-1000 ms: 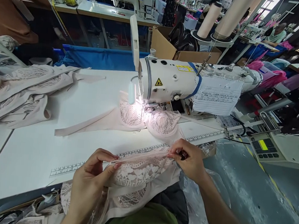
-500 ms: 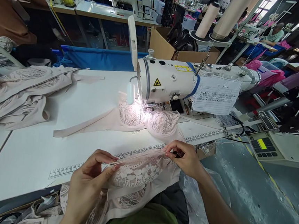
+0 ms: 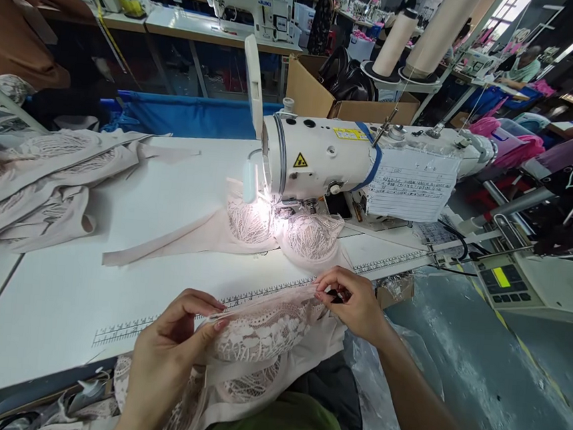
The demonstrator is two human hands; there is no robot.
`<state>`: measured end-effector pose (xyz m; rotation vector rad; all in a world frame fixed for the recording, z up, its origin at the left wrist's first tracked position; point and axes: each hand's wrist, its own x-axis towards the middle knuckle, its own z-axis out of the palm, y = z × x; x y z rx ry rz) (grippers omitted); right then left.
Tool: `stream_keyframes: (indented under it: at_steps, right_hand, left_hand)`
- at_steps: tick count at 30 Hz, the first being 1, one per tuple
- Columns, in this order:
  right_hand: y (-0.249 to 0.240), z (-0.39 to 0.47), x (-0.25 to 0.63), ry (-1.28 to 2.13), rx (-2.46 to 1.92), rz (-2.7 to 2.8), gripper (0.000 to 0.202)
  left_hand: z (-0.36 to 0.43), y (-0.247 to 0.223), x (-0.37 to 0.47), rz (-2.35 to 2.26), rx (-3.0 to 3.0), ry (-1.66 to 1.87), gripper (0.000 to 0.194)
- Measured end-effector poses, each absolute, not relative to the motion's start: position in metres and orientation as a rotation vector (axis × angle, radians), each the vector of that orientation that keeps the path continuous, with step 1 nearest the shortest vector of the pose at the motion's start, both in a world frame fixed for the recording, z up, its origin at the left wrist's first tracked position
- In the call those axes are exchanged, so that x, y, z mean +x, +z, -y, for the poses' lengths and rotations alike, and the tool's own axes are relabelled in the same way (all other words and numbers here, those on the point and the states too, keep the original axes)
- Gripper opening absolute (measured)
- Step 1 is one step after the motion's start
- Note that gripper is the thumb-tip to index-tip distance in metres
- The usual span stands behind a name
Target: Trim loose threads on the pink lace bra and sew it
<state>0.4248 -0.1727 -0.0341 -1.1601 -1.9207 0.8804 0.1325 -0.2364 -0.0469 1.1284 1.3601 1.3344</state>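
Observation:
Pinched between the fingers of both my hands is a pale pink lace bra [image 3: 260, 336], its upper edge drawn out along the table's front. My left hand [image 3: 175, 346] grips the edge at the left end, thumb below and fingers above. At the other end my right hand [image 3: 354, 301] pinches the same edge; a small dark object, too hidden to name, shows within its fingers. Just beyond, a second pink bra [image 3: 312, 237] lies under the lit needle area of a white sewing machine [image 3: 316, 154], its long band stretching left over the table.
A stack of similar bras [image 3: 53, 181] lies on the left of the white table [image 3: 59, 295]. A printed ruler strip [image 3: 383, 260] runs along its front edge. Behind the machine stand a cardboard box [image 3: 308, 83] and thread cones [image 3: 394, 44]. A control box [image 3: 526, 283] is at right.
Almost nothing differs. My right hand sits very slightly higher, and the edge of the held bra has shifted a little between my fingers.

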Motion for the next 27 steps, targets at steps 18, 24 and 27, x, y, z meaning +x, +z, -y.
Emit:
stream_keyframes:
  at_steps: [18,24,27]
  right_hand:
    - [-0.035,0.177,0.418,0.803,-1.169,1.782,0.019]
    - [-0.024,0.174,0.42,0.773,-1.171,1.922,0.016]
    - [-0.009,0.173,0.428,0.943,-1.091,1.901,0.018]
  left_hand:
    - [0.237,-0.044,0.14,-1.478,1.107,1.326,0.02]
    - [0.234,-0.038,0.14,-1.392,1.122,1.408,0.012]
    - [0.233,-0.033,0.142,-1.325,1.168,1.437,0.01]
